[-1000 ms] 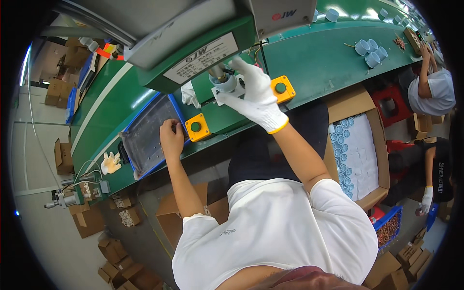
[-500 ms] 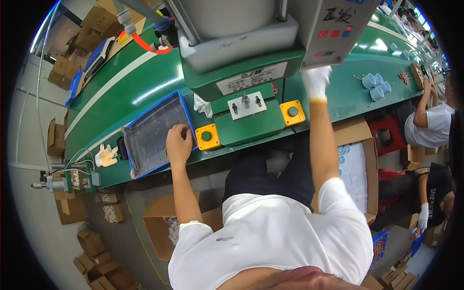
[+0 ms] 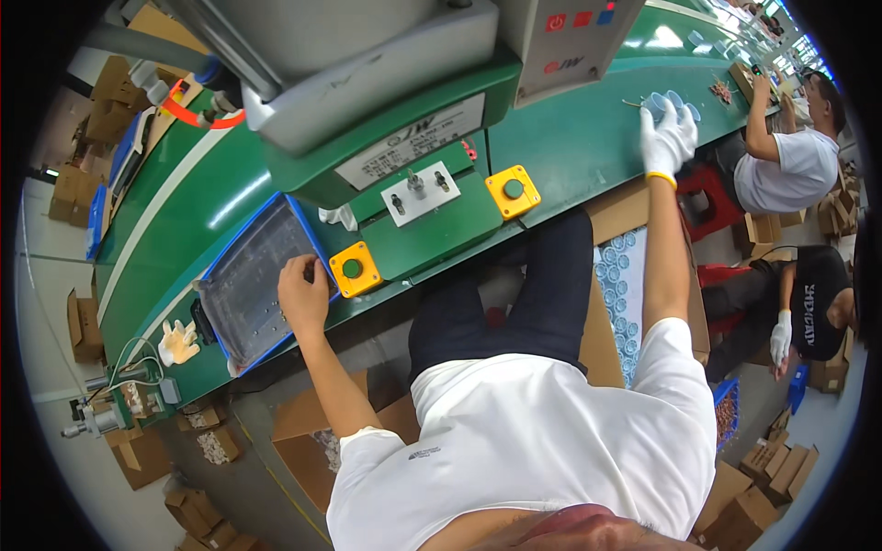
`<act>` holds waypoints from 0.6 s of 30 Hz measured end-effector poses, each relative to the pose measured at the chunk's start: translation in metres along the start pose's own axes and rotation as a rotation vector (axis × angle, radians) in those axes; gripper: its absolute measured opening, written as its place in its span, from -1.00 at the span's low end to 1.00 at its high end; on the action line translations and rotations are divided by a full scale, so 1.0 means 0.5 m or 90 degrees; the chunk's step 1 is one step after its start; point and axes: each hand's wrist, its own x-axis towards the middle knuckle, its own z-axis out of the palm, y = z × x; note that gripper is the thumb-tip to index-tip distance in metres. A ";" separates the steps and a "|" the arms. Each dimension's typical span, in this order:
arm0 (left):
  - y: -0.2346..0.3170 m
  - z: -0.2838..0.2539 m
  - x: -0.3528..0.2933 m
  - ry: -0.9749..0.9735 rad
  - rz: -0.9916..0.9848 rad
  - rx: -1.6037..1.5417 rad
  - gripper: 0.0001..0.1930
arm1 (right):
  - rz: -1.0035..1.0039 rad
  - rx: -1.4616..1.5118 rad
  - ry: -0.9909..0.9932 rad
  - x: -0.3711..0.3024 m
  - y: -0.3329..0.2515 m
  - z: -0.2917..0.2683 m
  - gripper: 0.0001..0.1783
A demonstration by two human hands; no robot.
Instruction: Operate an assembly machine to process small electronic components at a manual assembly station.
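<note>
Tray [image 3: 250,292]: lying along the near edge of the tabletop [image 3: 574,138]
Right hand [image 3: 668,142]: overlapping cups [image 3: 655,102], fingers standing apart
Left hand [image 3: 303,290]: covering the tray's near right corner, fingers lying curled, cannot tell on what
Cups: sitting between the tabletop's long edges

Two o'clock: a matt knitted-cloth glove [image 3: 669,147]; smooth cups [image 3: 655,101], probably plastic, though small. Nine: a plastic tray [image 3: 248,285], dull, scuffed. Twelve: a satin metal plate [image 3: 424,204].

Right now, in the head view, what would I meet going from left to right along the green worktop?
Cream glove, blue-rimmed tray, first yellow button box, silver plate with pins, second yellow button box, white-gloved right hand, reddish pile of small parts.
</note>
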 end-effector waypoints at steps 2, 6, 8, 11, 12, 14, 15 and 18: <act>0.001 -0.002 0.002 -0.008 0.006 0.028 -0.90 | 0.014 -0.079 -0.108 -0.003 0.104 0.032 -0.46; -0.003 0.021 0.019 -0.021 -0.003 -0.046 -0.85 | 0.023 0.090 -0.086 -0.012 0.236 0.132 -0.66; -0.006 0.013 0.017 -0.053 -0.027 -0.044 -0.83 | 0.084 0.123 -0.142 -0.014 0.161 0.119 -0.66; -0.014 0.005 0.006 -0.058 -0.022 -0.051 -0.81 | 0.213 0.175 -0.153 -0.007 0.129 0.104 -0.59; -0.016 0.001 0.003 -0.063 -0.015 -0.055 -0.81 | 0.192 0.206 -0.139 -0.007 0.137 0.110 -0.58; -0.029 -0.019 -0.008 -0.104 -0.035 -0.037 -0.80 | 0.172 0.135 -0.186 0.012 0.148 0.114 -0.59; -0.036 -0.012 -0.010 -0.107 -0.047 -0.058 -0.83 | 0.147 0.067 -0.235 0.023 0.150 0.114 -0.60; -0.027 -0.010 -0.004 -0.119 -0.047 -0.054 -0.86 | 0.189 0.132 -0.089 0.031 0.182 0.126 -0.63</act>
